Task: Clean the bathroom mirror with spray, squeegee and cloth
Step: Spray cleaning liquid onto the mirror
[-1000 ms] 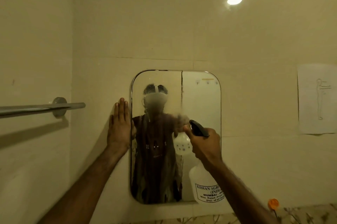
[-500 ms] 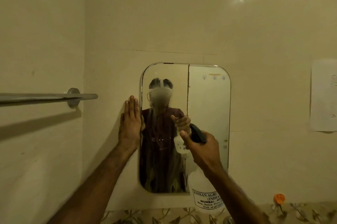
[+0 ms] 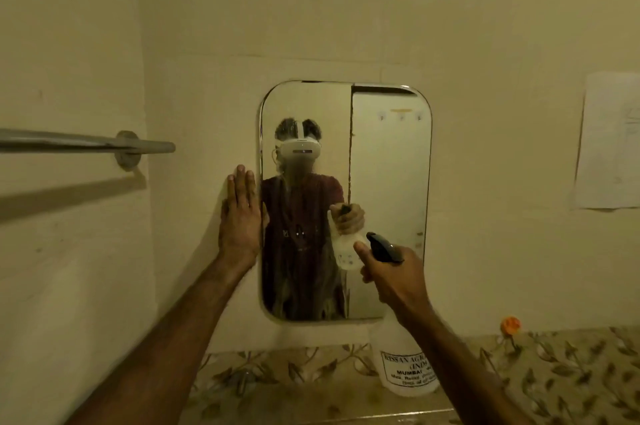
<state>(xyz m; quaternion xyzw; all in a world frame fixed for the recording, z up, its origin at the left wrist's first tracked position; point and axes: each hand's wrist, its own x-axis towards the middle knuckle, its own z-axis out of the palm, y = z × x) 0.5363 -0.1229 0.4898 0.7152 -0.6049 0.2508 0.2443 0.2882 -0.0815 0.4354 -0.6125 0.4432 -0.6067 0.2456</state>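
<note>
A rounded rectangular mirror [image 3: 388, 182] hangs on the beige tiled wall ahead, hazy over its lower left part. My left hand [image 3: 240, 217] lies flat, fingers up, against the wall at the mirror's left edge. My right hand [image 3: 391, 274] grips the neck of a white translucent spray bottle [image 3: 403, 365] with a black trigger head [image 3: 382, 246], held in front of the mirror's lower right and pointed at the glass. The mirror reflects a person with a headset and the bottle. No squeegee or cloth is in view.
A metal towel bar [image 3: 86, 144] juts from the left wall at about mirror height. A sheet of paper [image 3: 609, 140] is stuck to the wall at right. A small orange object [image 3: 510, 325] sits above the leaf-patterned tile band [image 3: 571, 365] below the mirror.
The view has tilted down and left, so the mirror sits higher and further right in frame. The spray haze on the glass has thinned. Both hands keep their places.
</note>
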